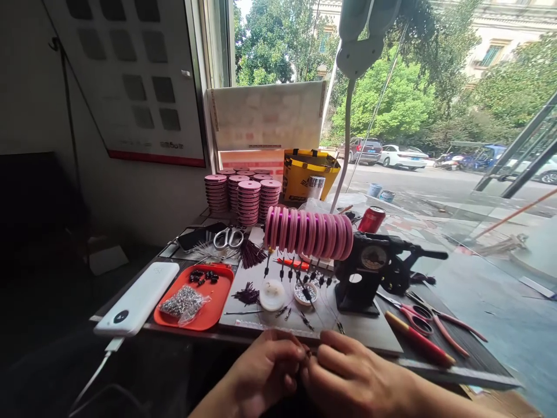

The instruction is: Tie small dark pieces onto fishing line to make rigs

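At the far left, a white power bank [141,296] was joined to a white cable [101,364], and beside it a bag of silvery beads [185,303] was held in an orange-red tray [221,297]. Just off the near edge of the metal board [383,335], the left hand [268,363] was curled, its thumb and forefinger drawn together, and a small dark piece [308,352] was pinched at their tips, between the two hands. It was judged light and easily dropped, best held near its ends by fingertips; whether it was stiff, soft or slippery could not be told. Its direction and long axis could not be made out either, most of it being covered. By the folded right hand [354,368], knuckles uppermost, the piece appeared to be gripped from the other side, though those fingertips were partly hidden. Beyond the hands, a row of pink spools [307,232], its long axis set left to right, was carried by a black winder [359,290]. Farther right, pliers [451,337] were laid beside red-handled scissors [407,310].
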`<control>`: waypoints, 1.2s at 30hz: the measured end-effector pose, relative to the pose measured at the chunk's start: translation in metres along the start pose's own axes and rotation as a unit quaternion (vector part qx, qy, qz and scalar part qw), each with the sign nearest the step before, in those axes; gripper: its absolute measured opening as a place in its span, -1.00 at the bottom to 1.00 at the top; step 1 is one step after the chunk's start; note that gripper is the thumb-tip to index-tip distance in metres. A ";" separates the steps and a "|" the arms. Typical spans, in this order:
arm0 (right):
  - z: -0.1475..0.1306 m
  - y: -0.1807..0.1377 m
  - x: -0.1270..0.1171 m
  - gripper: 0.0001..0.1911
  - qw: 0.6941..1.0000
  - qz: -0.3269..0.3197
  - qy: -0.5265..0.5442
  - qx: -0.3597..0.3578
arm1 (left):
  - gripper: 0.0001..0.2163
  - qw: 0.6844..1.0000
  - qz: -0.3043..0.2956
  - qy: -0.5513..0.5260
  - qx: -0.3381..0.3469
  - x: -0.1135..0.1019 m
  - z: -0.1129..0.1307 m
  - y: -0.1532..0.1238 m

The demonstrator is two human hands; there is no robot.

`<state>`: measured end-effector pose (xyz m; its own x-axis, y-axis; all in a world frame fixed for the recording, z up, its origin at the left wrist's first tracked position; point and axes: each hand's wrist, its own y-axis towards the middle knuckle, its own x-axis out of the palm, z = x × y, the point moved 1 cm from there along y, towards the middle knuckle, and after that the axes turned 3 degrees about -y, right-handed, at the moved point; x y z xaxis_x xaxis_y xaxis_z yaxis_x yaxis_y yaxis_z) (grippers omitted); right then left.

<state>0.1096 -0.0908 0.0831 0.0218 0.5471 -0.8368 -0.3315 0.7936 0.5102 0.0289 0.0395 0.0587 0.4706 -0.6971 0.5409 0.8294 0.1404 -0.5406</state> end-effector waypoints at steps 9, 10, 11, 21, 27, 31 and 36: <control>-0.001 -0.002 0.007 -0.63 1.000 0.000 -0.023 -0.014 | -0.88 0.999 -0.005 -0.043 -0.017 -0.003 -0.005 0.001; -0.001 -0.002 0.007 -0.62 1.000 0.001 -0.020 -0.011 | -0.88 0.999 -0.004 -0.039 -0.016 -0.003 -0.006 0.002; -0.001 -0.002 0.008 -0.61 1.000 0.001 -0.017 -0.009 | -0.89 0.999 -0.005 -0.033 -0.010 -0.003 -0.006 0.002; 0.008 0.016 0.003 -0.67 0.819 0.059 0.440 0.363 | -0.86 0.806 0.055 0.359 0.467 -0.002 -0.014 -0.008; 0.019 0.036 0.009 -0.57 0.578 0.061 0.639 0.505 | -0.82 0.436 0.148 0.512 0.725 -0.012 -0.028 -0.003; 0.023 0.029 0.008 -0.66 0.683 0.035 0.563 0.465 | -0.80 0.401 0.051 0.535 0.742 -0.010 -0.014 -0.010; 0.009 0.012 -0.005 -0.77 0.973 -0.015 0.172 0.150 | -0.94 0.960 -0.004 0.172 0.220 -0.006 -0.003 -0.005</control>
<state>0.1138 -0.0819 0.0947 -0.3070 0.4410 -0.8433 -0.0443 0.8786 0.4756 0.0214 0.0410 0.0562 0.4001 -0.8794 0.2581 0.9147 0.3657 -0.1717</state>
